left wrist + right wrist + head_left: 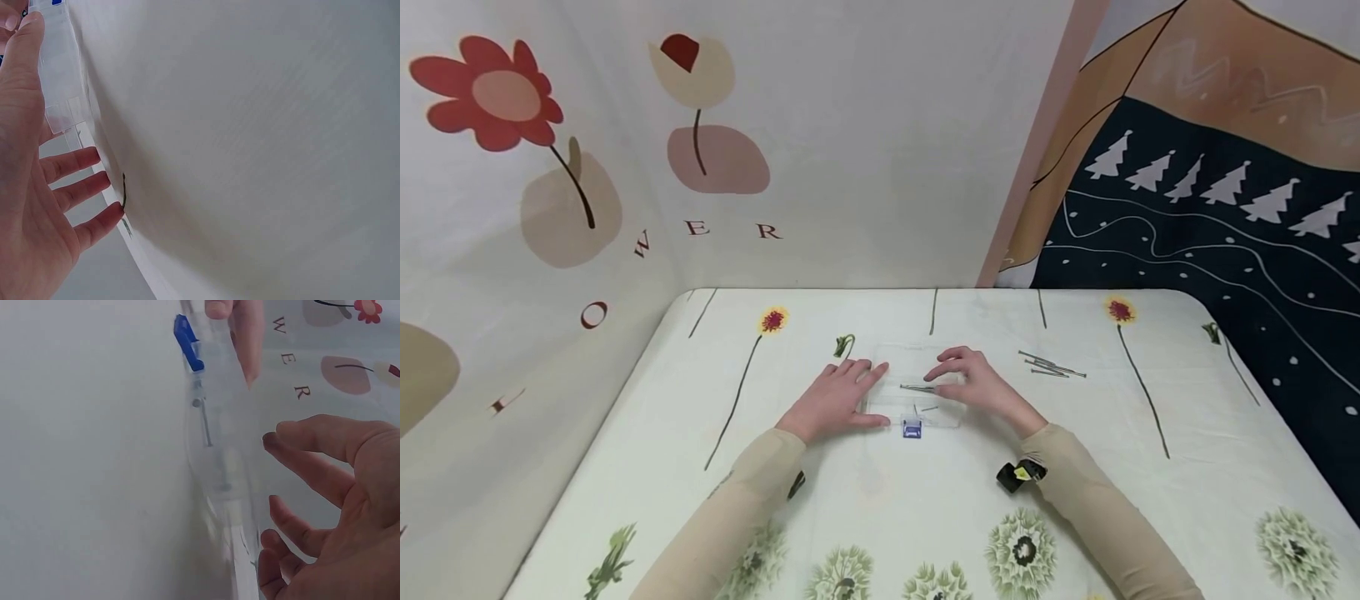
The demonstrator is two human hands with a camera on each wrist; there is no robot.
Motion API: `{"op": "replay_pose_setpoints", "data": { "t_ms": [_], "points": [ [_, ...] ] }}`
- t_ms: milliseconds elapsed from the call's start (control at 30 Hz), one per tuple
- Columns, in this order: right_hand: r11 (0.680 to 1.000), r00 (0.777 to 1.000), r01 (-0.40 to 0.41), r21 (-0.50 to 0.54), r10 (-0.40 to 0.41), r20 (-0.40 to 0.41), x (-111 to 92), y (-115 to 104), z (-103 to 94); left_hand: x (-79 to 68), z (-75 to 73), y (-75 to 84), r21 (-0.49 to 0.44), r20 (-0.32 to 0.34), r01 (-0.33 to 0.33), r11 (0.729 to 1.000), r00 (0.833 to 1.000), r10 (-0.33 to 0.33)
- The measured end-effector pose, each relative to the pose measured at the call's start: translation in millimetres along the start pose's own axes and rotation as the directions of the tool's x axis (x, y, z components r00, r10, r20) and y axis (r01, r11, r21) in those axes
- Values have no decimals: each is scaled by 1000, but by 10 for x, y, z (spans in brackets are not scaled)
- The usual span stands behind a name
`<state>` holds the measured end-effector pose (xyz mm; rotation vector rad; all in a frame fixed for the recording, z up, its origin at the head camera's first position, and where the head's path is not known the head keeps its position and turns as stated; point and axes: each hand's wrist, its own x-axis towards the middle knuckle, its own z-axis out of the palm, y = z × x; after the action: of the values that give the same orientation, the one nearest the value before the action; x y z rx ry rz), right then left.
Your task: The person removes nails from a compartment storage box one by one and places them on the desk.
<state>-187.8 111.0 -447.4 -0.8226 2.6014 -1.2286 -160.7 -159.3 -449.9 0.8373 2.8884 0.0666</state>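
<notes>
A shallow clear plastic box [887, 408] with a blue latch [912, 429] lies on the table between the hands. My left hand [841, 398] rests along its left side with fingers spread and thumb near the front edge. Over the right part of the box is my right hand [977, 385], fingers bent and thumb and index apart in the head view. Long nails [916, 387] lie in the box, their right ends right at that thumb. Smaller nails [928, 408] sit in the front section; one nail [206, 422] shows through the clear wall in the right wrist view.
Several long loose nails [1048, 365] lie on the table to the right of the box. A flower-patterned cloth [895, 517] covers the table. Printed curtains [865, 150] hang behind and at the left. A black wrist device [1021, 475] sits by the right sleeve.
</notes>
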Motion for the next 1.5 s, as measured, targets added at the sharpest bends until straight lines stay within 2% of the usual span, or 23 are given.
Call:
{"op": "replay_pose_setpoints", "data": {
  "t_ms": [133,300,567,833,1100,1333,1500],
  "points": [
    [999,1000,22,-34,-22,6,2,-16,63,8,-8,0,-1,14,6,1000,1000,-6],
    [997,999,-8,-82,11,35,-5,-36,126,11,-13,0,2,15,-3,1000,1000,2],
    [994,996,-43,-98,50,78,-37,-64,152,12,-4,-2,5,15,-8,1000,1000,8],
    [994,994,-41,-98,51,101,-38,-80,172,13,8,-3,13,-1,-15,1000,1000,15],
    [996,990,-60,-61,67,122,-26,-52,182,21,14,-5,19,11,-9,1000,1000,9],
    [996,989,-39,-77,50,141,-24,-37,177,14,0,5,18,13,-7,1000,1000,7],
    [995,987,-67,-81,78,144,-4,-52,179,8,-13,0,1,8,-11,1000,1000,11]
  ]
}}
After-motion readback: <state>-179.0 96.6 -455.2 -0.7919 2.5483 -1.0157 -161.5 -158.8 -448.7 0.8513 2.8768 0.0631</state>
